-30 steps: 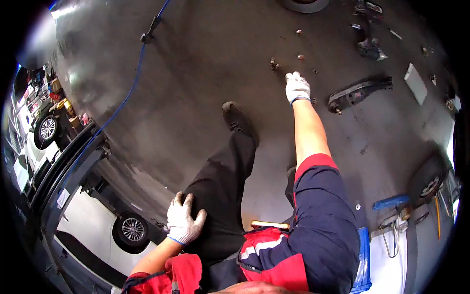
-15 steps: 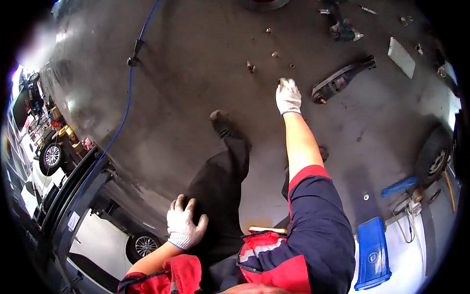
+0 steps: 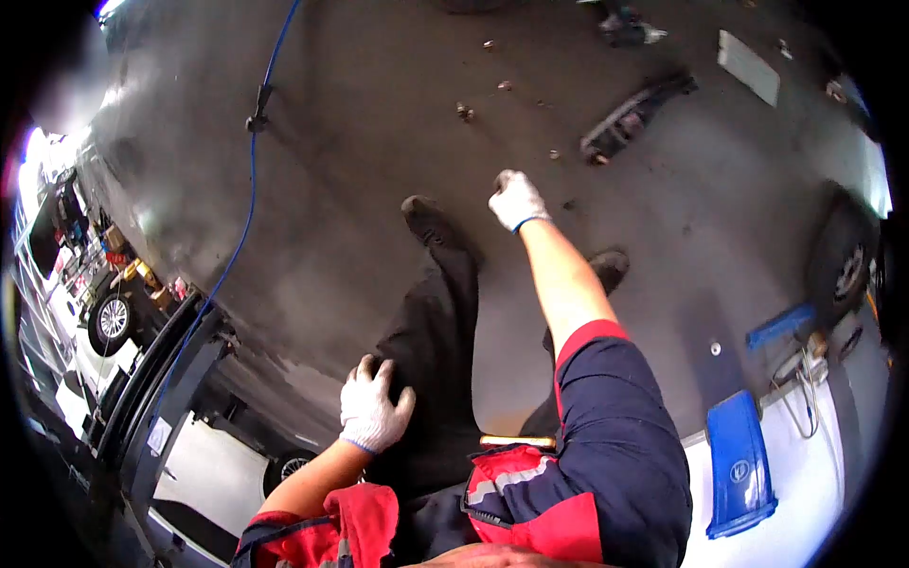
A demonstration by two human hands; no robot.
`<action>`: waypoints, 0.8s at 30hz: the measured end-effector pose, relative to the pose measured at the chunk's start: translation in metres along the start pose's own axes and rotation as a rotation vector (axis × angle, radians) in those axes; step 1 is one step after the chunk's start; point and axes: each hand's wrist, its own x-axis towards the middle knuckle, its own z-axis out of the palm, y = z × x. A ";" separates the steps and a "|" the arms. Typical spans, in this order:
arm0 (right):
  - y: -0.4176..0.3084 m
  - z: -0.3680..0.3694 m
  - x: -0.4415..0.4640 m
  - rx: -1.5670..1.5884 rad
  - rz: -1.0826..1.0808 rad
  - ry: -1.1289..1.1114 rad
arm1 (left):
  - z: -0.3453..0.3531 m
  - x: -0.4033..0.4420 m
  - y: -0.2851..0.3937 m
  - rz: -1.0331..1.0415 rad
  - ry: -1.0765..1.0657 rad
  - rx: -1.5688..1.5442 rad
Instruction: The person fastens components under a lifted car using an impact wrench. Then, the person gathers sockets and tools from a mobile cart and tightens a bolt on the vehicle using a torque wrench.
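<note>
My right hand (image 3: 518, 201), in a white knit glove with darkened fingertips, is held out over the dark floor with its fingers curled together. Whether something small is inside I cannot make out. Just beyond it, to the right, lies a small metal piece (image 3: 555, 154). Past that is a long black control arm (image 3: 632, 119), slightly blurred. My left hand (image 3: 373, 405), gloved the same way, rests on my black-trousered leg with the fingers spread, holding nothing.
Several small metal parts (image 3: 465, 112) lie ahead on the floor. A power tool (image 3: 625, 28) and a pale flat panel (image 3: 750, 68) are farther off. A blue hose (image 3: 252, 180) runs along the left. A wheel (image 3: 846, 260) and a blue bin (image 3: 740, 464) stand at right.
My right hand has drawn back and left, away from the control arm. The small metal piece now shows where that hand was. My left hand stays on the leg; the view has shifted slightly.
</note>
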 end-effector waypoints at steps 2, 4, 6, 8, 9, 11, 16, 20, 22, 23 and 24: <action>0.030 0.022 -0.046 0.234 0.026 -0.123 | 0.010 -0.008 0.011 0.024 -0.031 0.010; 0.021 0.000 -0.120 0.723 0.061 -0.277 | 0.016 -0.022 0.028 0.018 -0.052 0.076; 0.012 -0.031 -0.189 1.107 0.004 -0.316 | 0.038 -0.041 0.037 0.072 0.034 0.159; -0.006 -0.075 -0.247 1.342 -0.056 -0.374 | 0.028 -0.060 0.064 0.176 -0.047 0.341; -0.024 -0.113 -0.283 1.387 -0.094 -0.394 | 0.012 -0.077 0.084 0.255 -0.148 0.385; -0.054 -0.180 -0.340 1.410 -0.204 -0.423 | -0.005 -0.108 0.107 0.299 -0.243 0.392; -0.104 -0.290 -0.413 1.334 -0.438 -0.449 | -0.087 -0.199 0.163 0.196 0.086 0.431; -0.151 -0.333 -0.473 1.512 -0.405 -0.441 | -0.135 -0.253 0.157 0.047 0.266 0.229; -0.162 -0.336 -0.497 1.573 -0.505 -0.483 | -0.164 -0.300 0.164 -0.030 0.371 0.398; -0.169 -0.333 -0.504 1.592 -0.500 -0.448 | -0.172 -0.313 0.155 0.003 0.452 0.435; -0.180 -0.343 -0.535 1.638 -0.482 -0.473 | -0.179 -0.327 0.145 0.028 0.539 0.465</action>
